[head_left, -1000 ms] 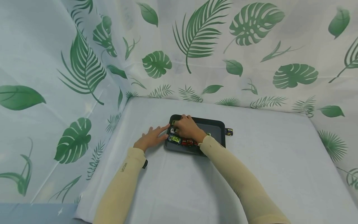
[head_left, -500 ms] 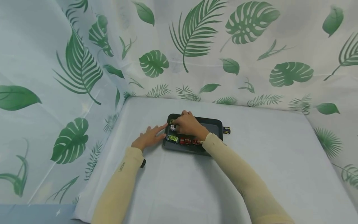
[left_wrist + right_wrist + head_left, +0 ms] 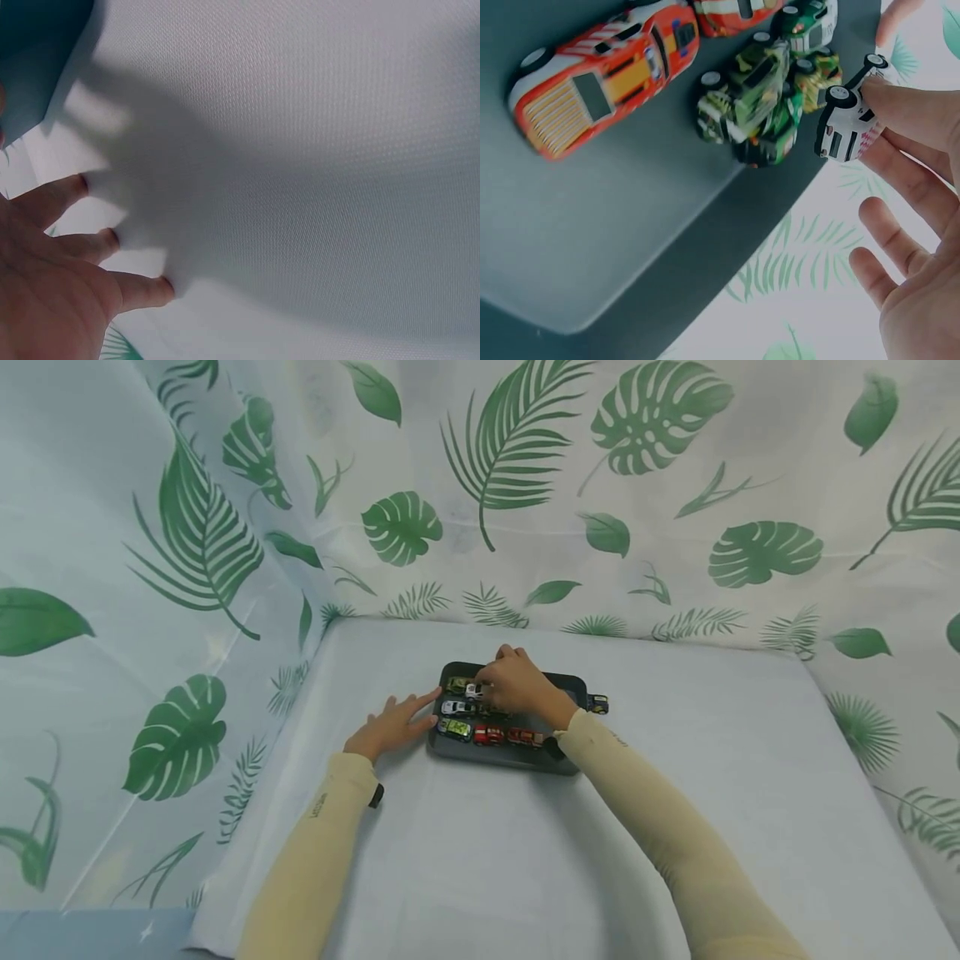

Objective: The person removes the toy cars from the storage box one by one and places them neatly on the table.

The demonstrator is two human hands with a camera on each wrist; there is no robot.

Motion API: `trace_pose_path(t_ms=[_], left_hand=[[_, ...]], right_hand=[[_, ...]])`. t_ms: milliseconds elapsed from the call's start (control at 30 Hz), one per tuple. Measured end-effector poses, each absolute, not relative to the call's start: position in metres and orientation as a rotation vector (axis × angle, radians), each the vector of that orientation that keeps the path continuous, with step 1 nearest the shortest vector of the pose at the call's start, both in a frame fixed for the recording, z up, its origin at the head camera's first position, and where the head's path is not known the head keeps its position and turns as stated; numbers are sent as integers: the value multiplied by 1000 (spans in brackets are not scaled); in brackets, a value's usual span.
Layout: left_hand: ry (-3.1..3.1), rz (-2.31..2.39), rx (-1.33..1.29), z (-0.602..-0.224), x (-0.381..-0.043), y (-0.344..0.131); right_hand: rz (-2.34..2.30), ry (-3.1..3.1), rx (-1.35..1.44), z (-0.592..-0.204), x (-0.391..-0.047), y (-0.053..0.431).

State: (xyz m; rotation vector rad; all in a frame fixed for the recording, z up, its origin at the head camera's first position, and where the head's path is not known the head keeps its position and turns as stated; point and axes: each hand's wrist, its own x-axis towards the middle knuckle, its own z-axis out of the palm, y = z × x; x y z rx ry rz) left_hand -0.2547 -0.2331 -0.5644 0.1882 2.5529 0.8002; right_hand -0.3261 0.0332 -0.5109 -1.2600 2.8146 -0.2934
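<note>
My right hand (image 3: 517, 683) pinches a small white toy car (image 3: 847, 127) between thumb and fingers, over the far side of a dark grey tray (image 3: 495, 760). In the right wrist view its ring and little fingers stand apart from the car. Beneath it sit a green camouflage car (image 3: 457, 684), a second white car (image 3: 457, 707), a yellow-green car (image 3: 454, 729), a red car (image 3: 488, 734) and a red fire truck (image 3: 525, 737). At the tray's left edge my left hand (image 3: 390, 727) has spread fingers, its index finger and thumb right at the rim.
A dark toy car (image 3: 597, 703) lies on the white-covered table (image 3: 465, 843), just outside the tray's right end. Leaf-printed curtains (image 3: 525, 552) stand behind the table and along its left side.
My right hand has moved right from the tray's left end, carrying the white car. The second white car beneath now shows more fully. My left hand stays at the rim; the head view has shifted slightly.
</note>
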Motion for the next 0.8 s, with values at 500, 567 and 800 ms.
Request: trace_pose_path(t_ms=[500,567,800], left_hand=[[2542,789,219,-562,-254,-233],[2542,789,221,-562,-254,-233],[2538,805,223,-563,-254,-232]], right_hand=[[-419,2851,-1257,-499,-325,81],[-419,2858,-1251,-497,-325,88],[-455,2861,-1225,-487,-322,114]])
